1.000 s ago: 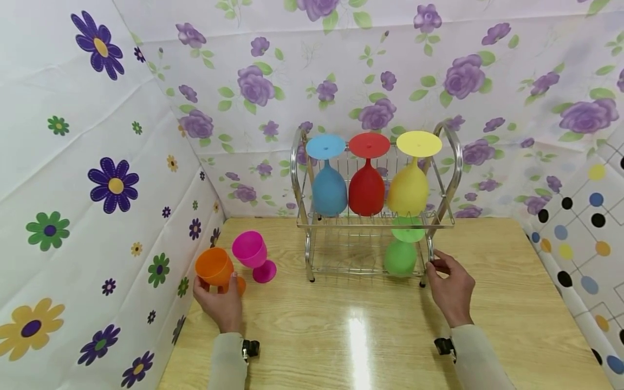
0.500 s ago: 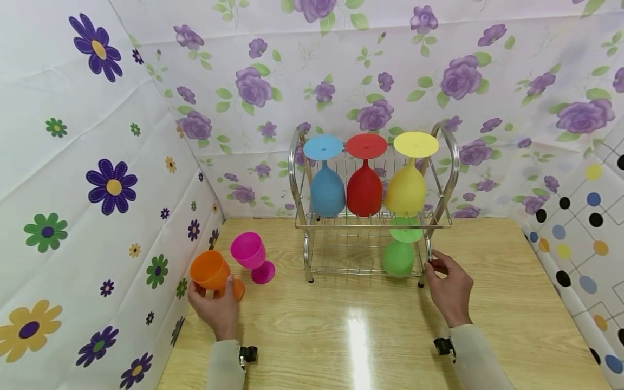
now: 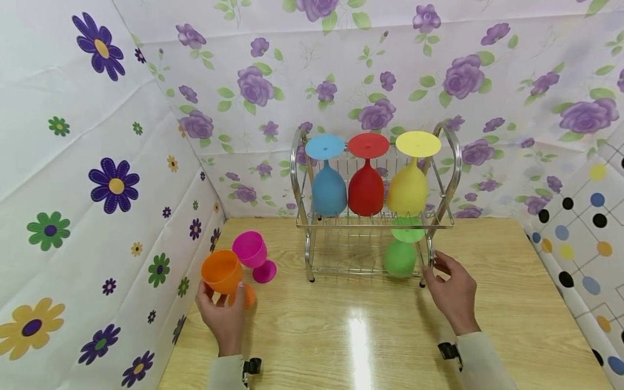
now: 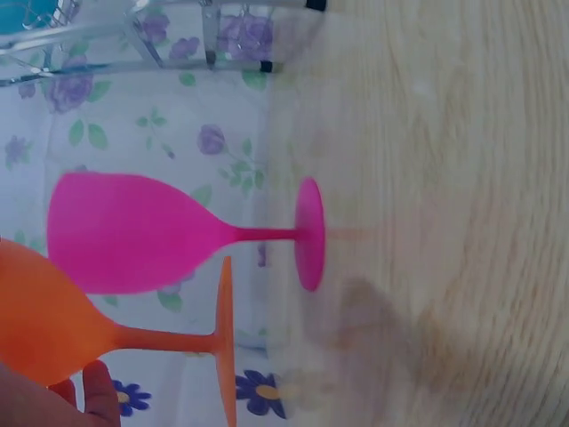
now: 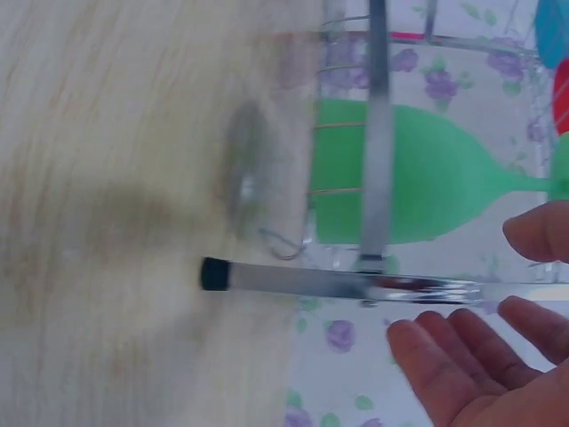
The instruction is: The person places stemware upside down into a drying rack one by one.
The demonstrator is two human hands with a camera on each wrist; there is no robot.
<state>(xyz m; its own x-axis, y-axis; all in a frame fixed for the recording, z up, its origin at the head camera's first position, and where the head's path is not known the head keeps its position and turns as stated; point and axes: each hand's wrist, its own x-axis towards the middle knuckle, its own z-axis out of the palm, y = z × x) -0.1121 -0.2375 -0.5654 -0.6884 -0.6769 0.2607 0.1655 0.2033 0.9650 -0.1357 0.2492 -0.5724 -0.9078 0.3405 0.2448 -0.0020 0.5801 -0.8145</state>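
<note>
My left hand (image 3: 221,319) holds an orange plastic goblet (image 3: 221,272) by its bowl, thumb on one side and fingers on the other. In the left wrist view, the orange goblet's foot (image 4: 226,342) appears raised off the table. A magenta goblet (image 3: 250,251) stands upright just behind it. My right hand (image 3: 453,295) is at the front right leg of a metal dish rack (image 3: 375,226). In the right wrist view, the thumb and loosely bent fingers (image 5: 427,356) lie on either side of the leg, with a gap at the thumb. Whether a finger touches it is unclear.
Upside down on the rack's upper tier are a blue goblet (image 3: 329,189), a red goblet (image 3: 366,189) and a yellow goblet (image 3: 408,189). An inverted green goblet (image 3: 401,258) sits at the lower tier's right end. Patterned cloth walls (image 3: 273,135) border the wooden table (image 3: 312,336).
My left hand has shifted the orange goblet first slightly left, then right and toward me. The right hand stays by the rack leg, its thumb a little further left. The other goblets have not moved.
</note>
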